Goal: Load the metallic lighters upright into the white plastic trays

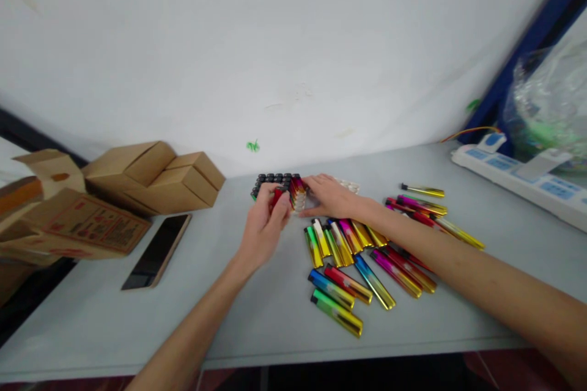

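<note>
- Head view: our left hand [263,229] grasps one red metallic lighter [276,197] between thumb and fingers, and it holds the lighter just at the near edge of the tight block of upright lighters with black caps [279,186], which stands on the grey table [92,311] near the white wall.
- Our right hand [332,197] lies flat against the right side of this block, fingers stretched out and pressing on it; it is not closed around anything.
- To do this step well, we judge that the red lighter should stay upright, cap upward like its neighbours, and go straight into the free place, while the right hand steadies the block so the rows do not fall over.
- The loose pile of shiny lighters in green, gold, pink and blue [362,263] lies on the table under and beside our right forearm; we think the arm should stay lifted, otherwise it can push them.
- The dark smartphone [157,250] and the brown cardboard boxes [153,177] rest at the left, well apart from the hands.
- The white power strip [518,180] is far at the right.
</note>
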Demonstrator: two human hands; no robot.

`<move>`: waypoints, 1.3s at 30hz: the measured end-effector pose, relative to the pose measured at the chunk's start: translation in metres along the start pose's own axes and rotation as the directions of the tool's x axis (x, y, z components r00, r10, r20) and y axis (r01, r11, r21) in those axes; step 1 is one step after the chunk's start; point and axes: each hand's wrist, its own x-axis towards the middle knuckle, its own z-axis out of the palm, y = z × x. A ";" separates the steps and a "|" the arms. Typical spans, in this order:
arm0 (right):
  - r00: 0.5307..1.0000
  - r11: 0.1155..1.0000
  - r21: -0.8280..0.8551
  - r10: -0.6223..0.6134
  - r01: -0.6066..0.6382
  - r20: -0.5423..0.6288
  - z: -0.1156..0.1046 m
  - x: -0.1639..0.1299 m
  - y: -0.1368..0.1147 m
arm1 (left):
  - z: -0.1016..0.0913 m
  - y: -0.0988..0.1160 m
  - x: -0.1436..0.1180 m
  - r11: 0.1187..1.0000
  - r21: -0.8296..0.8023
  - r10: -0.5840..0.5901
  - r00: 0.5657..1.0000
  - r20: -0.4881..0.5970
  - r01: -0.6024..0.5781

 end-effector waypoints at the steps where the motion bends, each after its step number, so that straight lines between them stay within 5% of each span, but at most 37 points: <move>1: 1.000 1.000 -0.001 -0.004 0.004 -0.005 0.000 0.000 0.000 | -0.003 0.003 0.005 0.999 -0.023 0.039 0.999 0.004 -0.039; 9: 1.000 1.000 -0.015 0.002 -0.002 0.010 -0.001 0.001 -0.001 | -0.027 0.019 0.063 0.949 0.176 0.258 0.965 0.047 -0.262; 13: 1.000 1.000 -0.016 -0.004 0.004 0.009 0.003 0.003 0.002 | -0.037 0.020 0.075 0.823 0.446 0.328 0.935 0.133 -0.352; 16: 1.000 1.000 -0.013 -0.018 0.018 -0.003 0.004 0.004 0.002 | -0.038 0.025 0.081 0.760 0.494 0.380 0.905 0.189 -0.422; 23: 1.000 0.999 -0.025 -0.023 0.023 -0.008 0.005 0.004 0.003 | -0.030 0.020 0.093 0.652 0.614 0.271 0.893 0.359 -0.445; 27: 1.000 0.999 -0.024 -0.023 0.023 -0.005 0.004 0.004 0.002 | -0.027 0.008 0.096 0.573 0.684 0.273 0.892 0.361 -0.452; 39: 1.000 0.999 -0.050 -0.021 0.022 0.016 0.002 0.004 0.001 | -0.021 0.010 0.106 0.579 0.673 0.164 0.874 0.457 -0.460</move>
